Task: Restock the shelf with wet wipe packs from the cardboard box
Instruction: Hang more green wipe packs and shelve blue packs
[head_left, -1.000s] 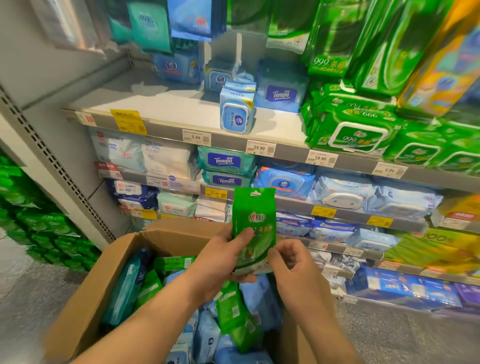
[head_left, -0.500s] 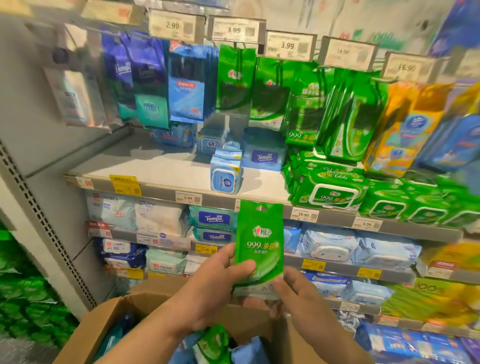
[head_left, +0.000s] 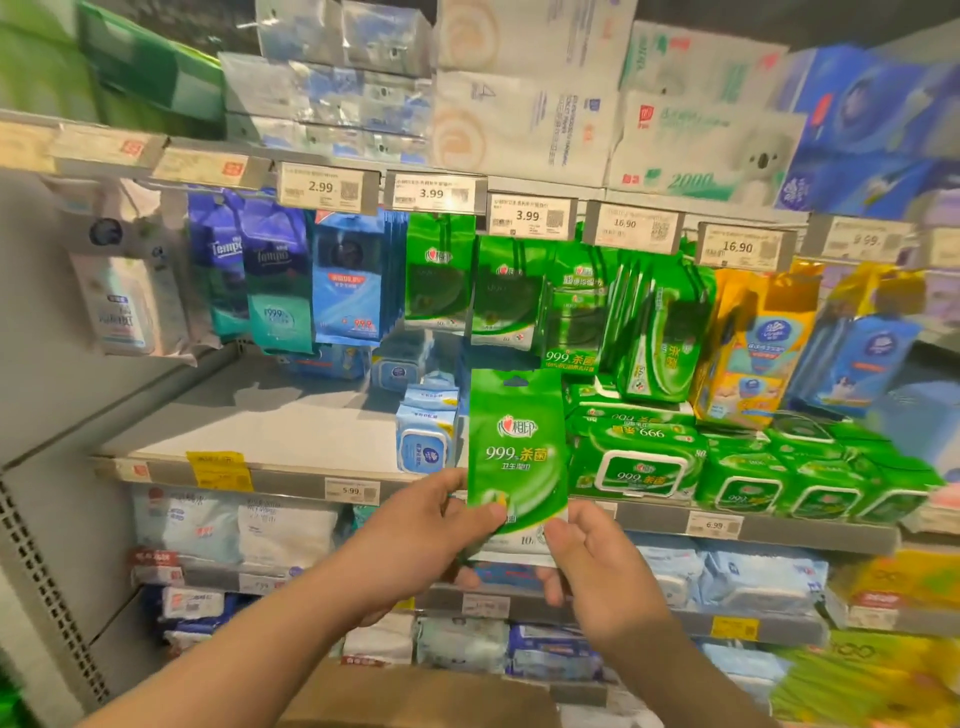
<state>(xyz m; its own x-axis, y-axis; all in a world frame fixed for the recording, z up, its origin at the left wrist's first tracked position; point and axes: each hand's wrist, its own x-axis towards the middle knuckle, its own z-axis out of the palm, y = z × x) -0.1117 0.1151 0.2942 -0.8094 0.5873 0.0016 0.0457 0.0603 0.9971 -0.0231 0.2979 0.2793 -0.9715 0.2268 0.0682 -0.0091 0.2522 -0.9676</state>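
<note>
A flat green wet wipe pack with a hang hole at its top stands upright in front of the shelf. My left hand pinches its lower left corner and my right hand pinches its lower right corner. The pack is level with the shelf's front edge, below a row of hanging green packs under the 3.99 price tags. Only the top flap of the cardboard box shows at the bottom edge; its contents are out of view.
Hanging blue packs fill the pegs to the left. Lidded green wipe packs lie stacked on the shelf to the right, and a blue lidded pack stands just left of the held one. Lower shelves hold white and blue packs.
Both hands have lifted the green pack from above the box up to shelf height. My view has tilted upward, so the box has dropped almost out of sight.
</note>
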